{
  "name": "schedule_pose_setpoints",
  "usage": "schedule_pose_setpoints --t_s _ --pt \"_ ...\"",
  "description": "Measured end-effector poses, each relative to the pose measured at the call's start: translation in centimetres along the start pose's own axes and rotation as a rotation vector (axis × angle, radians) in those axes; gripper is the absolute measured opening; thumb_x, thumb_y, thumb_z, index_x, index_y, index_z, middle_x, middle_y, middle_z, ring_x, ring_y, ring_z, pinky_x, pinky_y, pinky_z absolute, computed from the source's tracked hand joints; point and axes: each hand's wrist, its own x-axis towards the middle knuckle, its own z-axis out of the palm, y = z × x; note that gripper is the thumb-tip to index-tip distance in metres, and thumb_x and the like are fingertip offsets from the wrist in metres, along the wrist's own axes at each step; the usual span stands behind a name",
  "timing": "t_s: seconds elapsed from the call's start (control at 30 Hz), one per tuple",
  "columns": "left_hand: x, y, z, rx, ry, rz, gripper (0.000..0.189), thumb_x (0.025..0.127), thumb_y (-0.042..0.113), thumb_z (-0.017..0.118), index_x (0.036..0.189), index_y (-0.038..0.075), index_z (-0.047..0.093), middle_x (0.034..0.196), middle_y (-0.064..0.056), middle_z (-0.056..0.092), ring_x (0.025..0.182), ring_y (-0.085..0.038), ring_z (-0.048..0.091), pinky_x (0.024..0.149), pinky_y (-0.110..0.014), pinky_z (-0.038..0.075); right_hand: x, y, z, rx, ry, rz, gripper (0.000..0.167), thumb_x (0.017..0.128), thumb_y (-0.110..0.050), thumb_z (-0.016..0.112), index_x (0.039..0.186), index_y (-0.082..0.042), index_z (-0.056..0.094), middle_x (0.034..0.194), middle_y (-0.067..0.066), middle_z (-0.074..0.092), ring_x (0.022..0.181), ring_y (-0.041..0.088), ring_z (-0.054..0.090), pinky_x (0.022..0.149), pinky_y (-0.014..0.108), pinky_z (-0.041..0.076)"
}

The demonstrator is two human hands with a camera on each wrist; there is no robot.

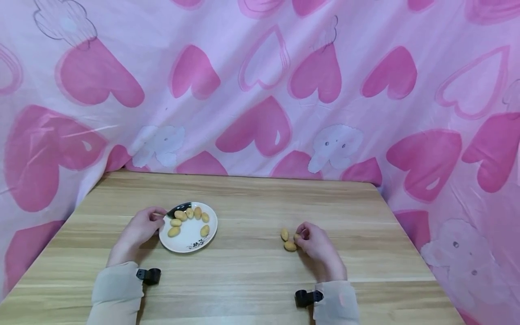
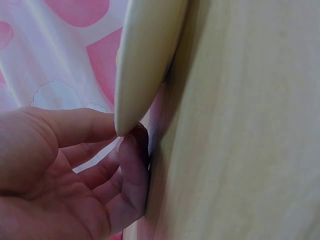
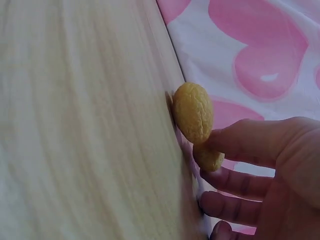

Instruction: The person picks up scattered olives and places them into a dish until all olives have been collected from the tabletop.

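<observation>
At the left of the table in the head view, a white plate (image 1: pixel 188 234) with a dark patch and a small flower print bears several small yellow potatoes (image 1: pixel 174 231). My left hand (image 1: pixel 142 230) pinches the plate's left rim, thumb on one side and fingers on the other, as the left wrist view of the plate's edge (image 2: pixel 142 70) shows. To the right, my right hand (image 1: pixel 314 243) pinches a small potato (image 3: pixel 207 157) between thumb and fingertips, low over the table. Two more lie beside those fingertips: one potato (image 1: pixel 285 234) farther back, another potato (image 1: pixel 290 246) nearer.
The wooden table (image 1: pixel 248 280) carries both groups, with a stretch of bare wood between the plate and the loose potatoes. A pink cloth (image 1: pixel 252 131) with hearts hangs behind and along both sides. Black wrist cameras (image 1: pixel 150 276) sit on both sleeves.
</observation>
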Motion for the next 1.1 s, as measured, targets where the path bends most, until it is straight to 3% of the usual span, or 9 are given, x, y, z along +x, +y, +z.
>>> schedule_pose_setpoints --t_s 0.13,0.37,0.57,0.87,1.1 --pt "0.0 0.0 -0.1 -0.017 -0.012 -0.031 0.039 0.096 0.007 0.047 0.134 -0.005 0.047 0.111 -0.023 0.054 0.093 -0.030 0.053 0.076 -0.039 0.045 0.0 -0.4 0.1 -0.020 0.014 -0.016 0.006 0.090 -0.006 0.065 0.093 -0.008 0.061 0.078 0.003 0.056 0.067 0.017 0.054 0.061 0.032 0.045" --pt "0.0 0.1 -0.1 -0.008 -0.006 -0.011 0.039 0.096 0.007 0.046 0.133 -0.005 0.047 0.113 -0.024 0.054 0.095 -0.031 0.053 0.077 -0.039 0.045 -0.3 -2.3 0.2 -0.071 0.045 -0.081 0.012 0.088 -0.009 0.068 0.098 -0.008 0.062 0.083 0.003 0.057 0.069 0.015 0.055 0.059 0.032 0.047" --pt "-0.2 0.1 -0.1 0.010 -0.003 0.004 0.037 0.097 0.005 0.046 0.132 -0.006 0.048 0.112 -0.024 0.055 0.094 -0.031 0.054 0.076 -0.038 0.046 -0.5 -4.4 1.5 -0.124 0.035 -0.223 0.014 0.086 -0.009 0.069 0.099 -0.008 0.063 0.084 0.000 0.059 0.071 0.013 0.056 0.063 0.032 0.048" --pt "-0.3 0.2 -0.4 0.006 -0.002 0.003 0.037 0.097 0.006 0.046 0.132 -0.005 0.048 0.110 -0.023 0.055 0.093 -0.030 0.053 0.075 -0.038 0.045 -0.8 -7.9 5.2 -0.104 -0.045 -0.435 0.014 0.088 -0.012 0.069 0.100 -0.011 0.064 0.086 -0.005 0.060 0.076 0.010 0.056 0.069 0.029 0.049" --pt "-0.4 0.2 -0.1 -0.004 0.012 0.011 0.036 0.097 0.004 0.047 0.131 -0.006 0.049 0.108 -0.022 0.056 0.091 -0.029 0.054 0.072 -0.034 0.045 0.0 -9.9 9.0 0.015 -0.138 -0.429 0.011 0.089 -0.017 0.069 0.098 -0.015 0.065 0.084 -0.009 0.059 0.077 0.008 0.056 0.070 0.026 0.048"
